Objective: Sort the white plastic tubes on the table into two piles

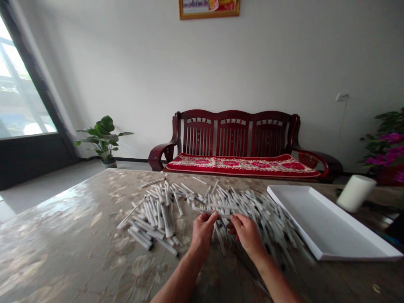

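Head view: a slim pale tube lies crosswise between the person's two hands, just above the surface, with its free end pointing out past the left fingers. The left hand is closed on it, thumb pressed along the near side, while the right hand pinches around its other end between thumb and forefinger; the right hand's lower fingers are curled and partly hidden, so whether they touch anything else cannot be told. To the left of the fingers lies a loose heap of similar tubes, some with dark ends; beyond and to the right of the fingers a larger heap spreads out, its pieces crossing at many angles and reaching close to the right hand. Farther to the right of the fingers sits a shallow white tray, and past its far corner a white cylinder leans slightly. For good handling, the two hands would best hold the tube in one straight line, the left fingers as the steady anchor and the right fingers doing the fine work at the end, since a piece this thin would probably bend or slip under a sideways push. A light, even pinch seems enough. The likeliest trouble is the knuckles brushing the right-hand heap and rolling pieces about, so a little lift above it would help.
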The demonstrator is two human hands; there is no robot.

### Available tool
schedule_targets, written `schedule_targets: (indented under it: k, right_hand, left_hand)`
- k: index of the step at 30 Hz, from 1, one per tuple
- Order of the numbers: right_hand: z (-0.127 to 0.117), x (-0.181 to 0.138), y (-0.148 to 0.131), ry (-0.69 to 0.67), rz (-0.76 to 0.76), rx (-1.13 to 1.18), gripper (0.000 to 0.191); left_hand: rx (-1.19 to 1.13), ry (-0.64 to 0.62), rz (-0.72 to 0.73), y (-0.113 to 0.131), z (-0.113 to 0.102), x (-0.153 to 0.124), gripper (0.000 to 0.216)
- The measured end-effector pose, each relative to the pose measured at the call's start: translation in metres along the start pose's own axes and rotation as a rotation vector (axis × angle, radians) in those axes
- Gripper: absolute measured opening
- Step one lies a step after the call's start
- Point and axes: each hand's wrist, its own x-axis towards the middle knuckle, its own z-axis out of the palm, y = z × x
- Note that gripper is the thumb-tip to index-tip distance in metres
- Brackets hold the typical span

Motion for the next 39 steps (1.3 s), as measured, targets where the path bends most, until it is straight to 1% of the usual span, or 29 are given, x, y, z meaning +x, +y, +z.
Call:
schedule_targets:
  k: [3,7,9,13,18,21,23,26,28,30,31,33,36,39]
  right_hand:
    - [0.0,0.001,0.0,0.046,-0.015,-0.049,0.033]
    - [-0.002,-0.002,0.0,0.065,-0.147,-0.155,0.021]
    - [-0.003,-0.003,-0.001,0.066,-0.178,-0.18,0.02]
    - [-0.003,-0.003,-0.001,0.059,-0.132,-0.116,0.023]
    - [-0.001,-0.003,-0.004,0.11,-0.247,-0.223,0.017]
    - [-0.004,-0.002,-0.004,0.135,-0.27,-0.215,0.017]
    - [-0.011,0.001,-0.003,0.175,-0.251,-0.186,0.018]
    - [-0.026,0.008,-0.001,0.293,-0.199,-0.149,0.02]
    - [-0.035,0.011,0.001,0.377,-0.18,-0.173,0.021]
    - [-0.041,0.013,0.002,0.42,-0.177,-0.237,0.021]
    - [-0.042,0.013,0.003,0.42,-0.175,-0.283,0.021]
    - [-0.042,0.012,0.004,0.379,-0.165,-0.39,0.02]
    - [-0.04,0.009,0.003,0.297,-0.175,-0.548,0.02]
    - [-0.037,0.006,-0.003,0.328,-0.282,-0.658,0.026]
  left_hand:
    - [-0.011,0.029,-0.019,0.0,-0.001,0.002,0.058]
    - [-0.02,0.044,-0.041,0.002,-0.002,0.003,0.06]
    - [-0.018,0.022,-0.035,0.004,-0.002,0.002,0.06]
    - [-0.01,-0.003,-0.025,0.004,-0.001,0.001,0.06]
    - [0.008,-0.019,-0.014,0.001,-0.001,0.001,0.058]
    - [-0.001,0.0,-0.012,0.003,-0.002,0.004,0.056]
    - [-0.051,0.078,-0.005,0.007,-0.006,0.008,0.056]
    - [-0.16,0.289,0.037,0.014,-0.018,0.016,0.059]
    - [-0.207,0.417,0.075,0.018,-0.026,0.022,0.061]
    - [-0.216,0.485,0.099,0.02,-0.03,0.025,0.061]
    - [-0.209,0.489,0.104,0.02,-0.03,0.026,0.06]
    - [-0.184,0.438,0.102,0.018,-0.027,0.024,0.058]
    - [-0.129,0.261,0.088,0.014,-0.015,0.016,0.053]
    - [-0.057,0.079,0.067,0.008,-0.003,0.006,0.049]
